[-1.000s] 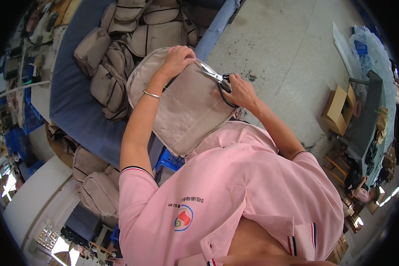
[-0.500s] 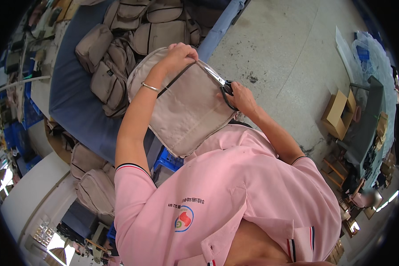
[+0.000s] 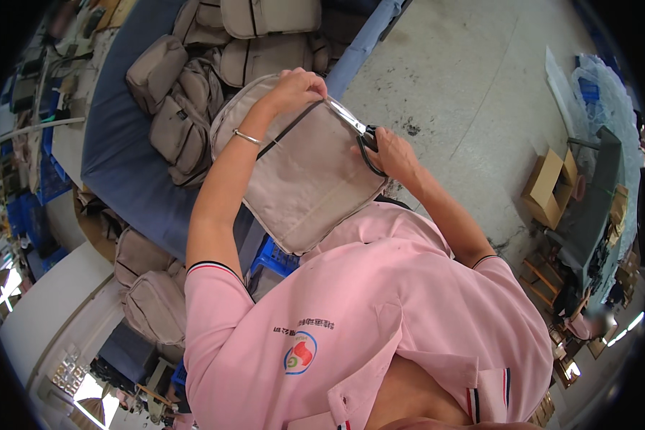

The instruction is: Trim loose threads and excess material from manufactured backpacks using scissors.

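The beige bag (image 3: 322, 175) lies before the pink shirt (image 3: 369, 265); the left hand (image 3: 292, 91) pinches its upper edge, the right hand (image 3: 393, 154) grips the scissors (image 3: 350, 118). It is better to hold this edge taut, blade tips clear of fabric. Beyond lie more bags (image 3: 272, 18).

The scissors (image 3: 349, 119) have glossy metal blades, the bag (image 3: 304, 183) matt cloth, the box (image 3: 542, 198) dull cardboard.

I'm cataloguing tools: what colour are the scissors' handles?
The handles are black, best seen in the head view.
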A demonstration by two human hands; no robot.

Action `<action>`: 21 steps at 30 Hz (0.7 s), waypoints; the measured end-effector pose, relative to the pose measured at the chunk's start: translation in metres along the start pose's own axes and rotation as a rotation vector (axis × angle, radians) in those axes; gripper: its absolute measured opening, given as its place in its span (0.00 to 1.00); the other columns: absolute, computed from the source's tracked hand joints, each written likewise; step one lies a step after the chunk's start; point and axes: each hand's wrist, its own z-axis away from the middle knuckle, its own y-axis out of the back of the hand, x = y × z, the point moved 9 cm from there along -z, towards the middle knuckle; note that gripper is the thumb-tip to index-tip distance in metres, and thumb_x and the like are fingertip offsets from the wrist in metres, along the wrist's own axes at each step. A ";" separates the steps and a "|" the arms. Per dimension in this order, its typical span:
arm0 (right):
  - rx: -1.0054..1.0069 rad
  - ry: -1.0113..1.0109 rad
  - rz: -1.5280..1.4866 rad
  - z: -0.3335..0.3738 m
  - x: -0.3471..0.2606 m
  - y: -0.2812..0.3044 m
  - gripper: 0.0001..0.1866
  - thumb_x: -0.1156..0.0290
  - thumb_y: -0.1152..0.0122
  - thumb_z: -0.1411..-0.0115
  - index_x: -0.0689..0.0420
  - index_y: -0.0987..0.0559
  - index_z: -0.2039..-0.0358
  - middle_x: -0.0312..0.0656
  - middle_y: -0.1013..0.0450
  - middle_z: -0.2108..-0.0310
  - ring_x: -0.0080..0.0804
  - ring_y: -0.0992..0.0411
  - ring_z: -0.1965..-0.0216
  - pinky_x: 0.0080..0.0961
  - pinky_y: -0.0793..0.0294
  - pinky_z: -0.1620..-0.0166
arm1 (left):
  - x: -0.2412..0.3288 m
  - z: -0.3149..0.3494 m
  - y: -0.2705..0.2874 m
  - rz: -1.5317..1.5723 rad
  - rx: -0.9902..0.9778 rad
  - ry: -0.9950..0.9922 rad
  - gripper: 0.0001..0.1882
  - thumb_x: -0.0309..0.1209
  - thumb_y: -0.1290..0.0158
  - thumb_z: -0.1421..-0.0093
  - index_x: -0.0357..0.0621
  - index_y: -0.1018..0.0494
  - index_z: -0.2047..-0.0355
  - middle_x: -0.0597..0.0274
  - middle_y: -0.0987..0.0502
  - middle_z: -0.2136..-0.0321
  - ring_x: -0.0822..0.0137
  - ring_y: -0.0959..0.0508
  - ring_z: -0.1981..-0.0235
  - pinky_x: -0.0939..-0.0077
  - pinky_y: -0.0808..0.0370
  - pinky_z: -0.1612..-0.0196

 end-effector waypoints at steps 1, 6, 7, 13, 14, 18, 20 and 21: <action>0.002 -0.007 -0.017 0.000 0.001 -0.002 0.33 0.41 0.41 0.41 0.66 0.28 0.67 0.58 0.25 0.68 0.58 0.25 0.66 0.47 0.26 0.63 | 0.000 0.000 0.000 0.001 0.002 0.000 0.03 0.31 0.43 0.43 0.53 0.21 0.68 0.72 0.23 0.69 0.66 0.29 0.58 0.69 0.40 0.45; -0.016 -0.027 -0.042 0.002 0.009 -0.011 0.31 0.42 0.40 0.40 0.65 0.28 0.70 0.58 0.26 0.73 0.59 0.26 0.69 0.47 0.28 0.66 | -0.003 0.000 0.002 0.193 0.007 -0.001 0.08 0.23 0.43 0.45 0.46 0.21 0.64 0.65 0.23 0.70 0.66 0.26 0.59 0.71 0.28 0.52; 0.004 0.002 -0.050 0.000 0.011 -0.012 0.32 0.42 0.40 0.41 0.65 0.28 0.70 0.57 0.26 0.72 0.59 0.26 0.69 0.47 0.28 0.66 | -0.002 0.000 0.002 0.193 0.006 -0.001 0.08 0.23 0.43 0.45 0.46 0.21 0.64 0.65 0.23 0.70 0.66 0.26 0.59 0.71 0.28 0.52; 0.082 0.068 -0.029 -0.007 -0.018 0.008 0.33 0.39 0.40 0.42 0.65 0.27 0.70 0.57 0.25 0.71 0.59 0.25 0.68 0.47 0.28 0.65 | -0.007 0.001 0.002 0.300 0.045 0.027 0.11 0.21 0.44 0.48 0.44 0.23 0.63 0.61 0.20 0.71 0.65 0.20 0.66 0.71 0.24 0.58; 0.041 0.040 -0.018 -0.009 -0.017 0.007 0.34 0.38 0.41 0.42 0.65 0.26 0.68 0.58 0.24 0.69 0.59 0.25 0.67 0.48 0.26 0.63 | -0.006 0.000 0.002 0.329 0.044 0.034 0.10 0.21 0.44 0.46 0.42 0.24 0.62 0.62 0.21 0.72 0.69 0.22 0.67 0.74 0.25 0.59; 0.007 0.025 -0.021 -0.014 -0.018 0.007 0.34 0.38 0.40 0.43 0.65 0.28 0.70 0.56 0.26 0.71 0.57 0.26 0.68 0.46 0.28 0.65 | -0.007 0.003 -0.001 0.392 0.047 0.077 0.10 0.21 0.44 0.45 0.39 0.26 0.61 0.65 0.24 0.72 0.73 0.25 0.68 0.77 0.26 0.61; -0.113 -0.042 0.008 -0.015 -0.010 -0.002 0.37 0.35 0.41 0.44 0.65 0.26 0.64 0.57 0.24 0.65 0.57 0.24 0.64 0.47 0.26 0.62 | -0.011 0.005 -0.002 0.422 0.073 0.084 0.11 0.21 0.44 0.45 0.38 0.26 0.60 0.65 0.24 0.73 0.74 0.25 0.69 0.77 0.26 0.62; -0.114 -0.038 0.011 -0.013 -0.008 -0.004 0.37 0.35 0.41 0.44 0.65 0.26 0.64 0.57 0.24 0.65 0.57 0.24 0.64 0.47 0.26 0.62 | -0.014 0.007 -0.003 0.450 0.097 0.090 0.11 0.20 0.44 0.45 0.38 0.26 0.60 0.66 0.24 0.73 0.74 0.25 0.69 0.78 0.27 0.62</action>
